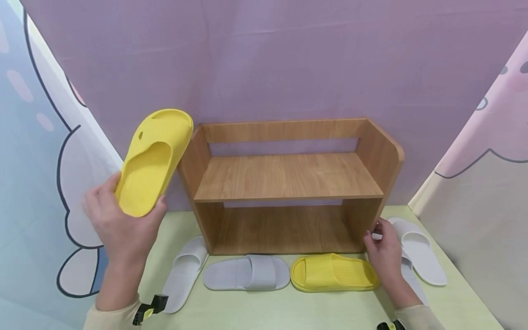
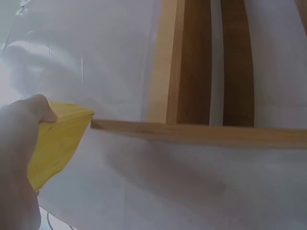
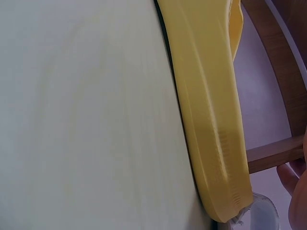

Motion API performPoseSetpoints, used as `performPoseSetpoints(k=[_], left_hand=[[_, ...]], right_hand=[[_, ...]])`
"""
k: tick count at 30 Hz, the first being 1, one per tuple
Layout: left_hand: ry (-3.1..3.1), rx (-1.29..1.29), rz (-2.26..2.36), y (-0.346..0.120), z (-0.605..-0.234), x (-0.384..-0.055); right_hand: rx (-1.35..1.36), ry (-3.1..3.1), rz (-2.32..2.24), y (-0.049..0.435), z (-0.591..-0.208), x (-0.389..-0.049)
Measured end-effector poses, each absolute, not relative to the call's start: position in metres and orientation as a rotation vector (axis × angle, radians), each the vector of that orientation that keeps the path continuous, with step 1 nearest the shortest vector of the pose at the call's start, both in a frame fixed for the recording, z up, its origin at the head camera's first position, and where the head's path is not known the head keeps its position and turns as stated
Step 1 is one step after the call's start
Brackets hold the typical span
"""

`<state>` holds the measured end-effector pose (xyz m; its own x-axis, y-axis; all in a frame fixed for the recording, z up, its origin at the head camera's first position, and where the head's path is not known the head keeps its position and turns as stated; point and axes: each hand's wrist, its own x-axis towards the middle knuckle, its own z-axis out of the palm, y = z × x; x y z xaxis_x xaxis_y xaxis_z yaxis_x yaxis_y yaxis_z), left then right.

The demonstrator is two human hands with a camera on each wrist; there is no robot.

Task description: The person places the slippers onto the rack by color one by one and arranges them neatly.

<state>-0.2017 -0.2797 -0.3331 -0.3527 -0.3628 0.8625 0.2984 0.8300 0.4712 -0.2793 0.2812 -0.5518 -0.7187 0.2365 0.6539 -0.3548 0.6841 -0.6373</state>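
My left hand (image 1: 125, 224) holds a yellow slipper (image 1: 150, 160) by its heel end, raised at the left of the wooden shelf (image 1: 288, 176). In the left wrist view the slipper (image 2: 55, 143) shows edge-on, its end close to the shelf's side edge. Down at the lower right of the shelf, my right hand (image 1: 385, 252) grips the side panel's front edge between thumb and fingers. Another yellow slipper (image 1: 336, 272) lies on the table just left of that hand; its side fills much of the right wrist view.
A grey slipper (image 1: 247, 272) lies in front of the shelf. To the left lies a white slipper (image 1: 185, 275). On the right are a white slipper (image 1: 420, 252) and a grey one (image 1: 412, 279), partly covered by the right hand. A purple cloth (image 1: 284, 59) hangs behind.
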Motion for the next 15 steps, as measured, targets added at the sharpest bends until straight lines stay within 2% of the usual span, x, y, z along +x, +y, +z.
performPoseSetpoints(k=[15], left_hand=[[-1.843, -0.047, -0.708, -0.250, -0.334, -0.214]], right_hand=[[0.120, -2.110, 1.006, 0.279, -0.548, -0.277]])
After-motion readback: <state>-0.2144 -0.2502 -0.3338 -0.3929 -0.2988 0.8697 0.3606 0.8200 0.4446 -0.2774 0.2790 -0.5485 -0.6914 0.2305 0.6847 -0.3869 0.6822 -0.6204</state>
